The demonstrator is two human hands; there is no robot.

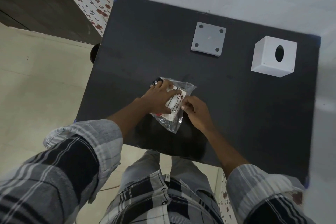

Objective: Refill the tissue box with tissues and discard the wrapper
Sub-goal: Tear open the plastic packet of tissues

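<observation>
A pack of tissues in a clear plastic wrapper (173, 112) lies on the black table (236, 111), near its front edge. My left hand (160, 98) lies flat on top of the pack and presses it down. My right hand (197, 112) pinches the wrapper's right edge between thumb and fingers. The white cube tissue box (273, 56), with an oval hole in its top, stands at the back right. Its flat grey base plate (209, 39), with four dark round pads, lies apart to the left of the box.
The table stands against a pale wall. A floral-patterned panel (94, 7) and a dark cabinet (40, 7) are to the left, beyond the table's left edge. Pale floor tiles (36, 87) lie below.
</observation>
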